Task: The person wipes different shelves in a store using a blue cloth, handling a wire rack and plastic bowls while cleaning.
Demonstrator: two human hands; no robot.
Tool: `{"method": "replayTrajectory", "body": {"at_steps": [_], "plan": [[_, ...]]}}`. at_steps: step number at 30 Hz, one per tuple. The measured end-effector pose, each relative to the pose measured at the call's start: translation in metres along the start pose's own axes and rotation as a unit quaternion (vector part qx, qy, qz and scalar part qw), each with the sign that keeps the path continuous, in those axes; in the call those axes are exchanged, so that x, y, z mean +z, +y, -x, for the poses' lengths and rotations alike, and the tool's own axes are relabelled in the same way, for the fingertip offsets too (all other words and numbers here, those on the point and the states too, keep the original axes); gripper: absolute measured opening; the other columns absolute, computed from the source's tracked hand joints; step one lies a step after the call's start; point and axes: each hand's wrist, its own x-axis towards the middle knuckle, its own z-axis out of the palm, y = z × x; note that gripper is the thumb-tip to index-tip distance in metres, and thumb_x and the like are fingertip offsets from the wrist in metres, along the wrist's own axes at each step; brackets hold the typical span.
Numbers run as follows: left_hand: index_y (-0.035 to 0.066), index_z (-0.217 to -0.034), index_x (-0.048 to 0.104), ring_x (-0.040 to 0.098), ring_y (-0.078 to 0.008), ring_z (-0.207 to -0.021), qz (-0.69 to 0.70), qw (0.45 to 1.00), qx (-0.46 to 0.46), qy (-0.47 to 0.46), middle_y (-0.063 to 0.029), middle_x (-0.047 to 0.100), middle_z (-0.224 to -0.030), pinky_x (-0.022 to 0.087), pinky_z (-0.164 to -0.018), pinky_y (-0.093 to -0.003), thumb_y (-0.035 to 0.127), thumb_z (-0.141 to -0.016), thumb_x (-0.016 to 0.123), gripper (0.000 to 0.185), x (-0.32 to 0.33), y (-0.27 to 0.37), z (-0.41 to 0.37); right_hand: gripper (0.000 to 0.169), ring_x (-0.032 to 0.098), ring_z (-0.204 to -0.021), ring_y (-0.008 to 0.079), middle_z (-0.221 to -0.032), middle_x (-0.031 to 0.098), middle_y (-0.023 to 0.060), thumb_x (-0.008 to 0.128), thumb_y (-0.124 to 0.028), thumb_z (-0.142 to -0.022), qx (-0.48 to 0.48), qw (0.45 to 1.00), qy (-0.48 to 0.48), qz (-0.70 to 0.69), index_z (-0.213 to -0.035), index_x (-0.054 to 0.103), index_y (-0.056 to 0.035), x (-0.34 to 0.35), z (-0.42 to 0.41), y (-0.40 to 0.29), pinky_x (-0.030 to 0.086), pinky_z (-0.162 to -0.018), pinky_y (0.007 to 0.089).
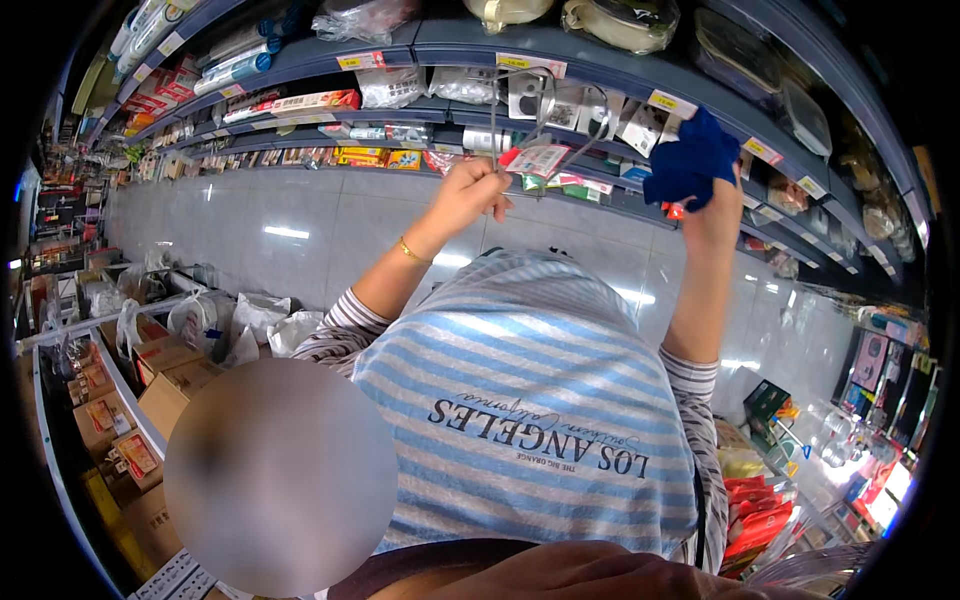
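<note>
My left hand (474,189) grips a metal wire rack (496,120) by its lower end, in front of the shelves. A tag with red and white printing (538,160) hangs on the rack and bears writing. The rack's thin bars rise past the shelf edge. A crumpled dark-blue cloth (691,161) is bunched in my right hand (714,202), to the right of the rack and apart from it. The cloth covers most of my right fingers.
Curved-looking shelves (600,56) with boxed and bagged goods and price labels run across the top. Cardboard boxes (169,367) and white plastic bags (259,315) stand at left on grey floor tiles (300,202). Red packets (757,517) lie at lower right. A blurred patch hides the lower left.
</note>
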Motion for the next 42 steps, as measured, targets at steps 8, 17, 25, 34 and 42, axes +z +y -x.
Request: {"method": "replayTrajectory", "body": {"at_steps": [8,17,25,34,42], "plan": [[0.003,-0.071,0.049,0.058,-0.0142,-0.050,-0.095,0.994,-0.038,-0.043,-0.0014,0.047,-0.053,0.052,-0.058,-0.0303,0.019,-0.090,0.051,0.025,0.042,-0.005,0.000,0.042,0.057,-0.100,0.0148,-0.112,0.059,0.0092,0.051,0.001,-0.084,-0.147,0.968,-0.034,0.200,-0.125,0.045,0.0021,0.054,0.018,0.058,0.044,-0.089,0.0260],[0.007,-0.075,0.051,0.036,-0.0084,-0.045,0.077,0.990,-0.113,0.028,0.0044,0.037,-0.052,0.040,-0.051,-0.0282,0.021,-0.088,0.048,0.019,0.059,0.001,-0.003,0.061,0.052,-0.109,0.0345,-0.122,0.049,0.0237,0.056,0.000,-0.073,-0.316,0.854,-0.085,0.403,-0.130,0.035,0.0053,0.062,0.034,0.078,0.039,-0.095,0.0372],[0.012,-0.066,0.044,0.030,-0.0104,-0.044,0.276,0.951,-0.138,0.022,0.0038,0.030,-0.050,0.036,-0.051,-0.0315,0.019,-0.084,0.051,0.020,0.044,0.003,-0.011,0.056,0.043,-0.122,0.0375,-0.129,0.046,0.0228,0.058,-0.001,-0.076,-0.397,0.765,-0.173,0.477,-0.130,0.044,-0.0010,0.057,0.047,0.083,0.034,-0.100,0.0392],[0.016,-0.061,0.031,0.027,-0.0092,-0.044,0.370,0.922,-0.051,-0.103,0.0057,0.022,-0.050,0.029,-0.052,-0.0280,0.022,-0.090,0.041,0.031,-0.002,0.021,-0.014,0.042,0.055,-0.105,0.0184,-0.116,0.057,0.0136,0.052,0.001,-0.078,-0.233,0.934,-0.122,0.240,-0.120,0.048,0.0037,0.005,0.058,0.083,0.041,-0.091,0.0293],[0.016,-0.062,0.032,0.029,-0.0076,-0.043,0.381,0.875,-0.068,-0.289,0.0053,0.026,-0.052,0.032,-0.049,-0.0283,0.021,-0.089,0.042,0.030,0.000,0.013,0.003,0.035,0.062,-0.087,0.0277,-0.104,0.062,0.0156,0.042,-0.020,-0.090,0.133,0.980,-0.085,-0.117,-0.116,0.053,0.0014,0.032,0.014,0.025,0.051,-0.080,0.0387]]}}
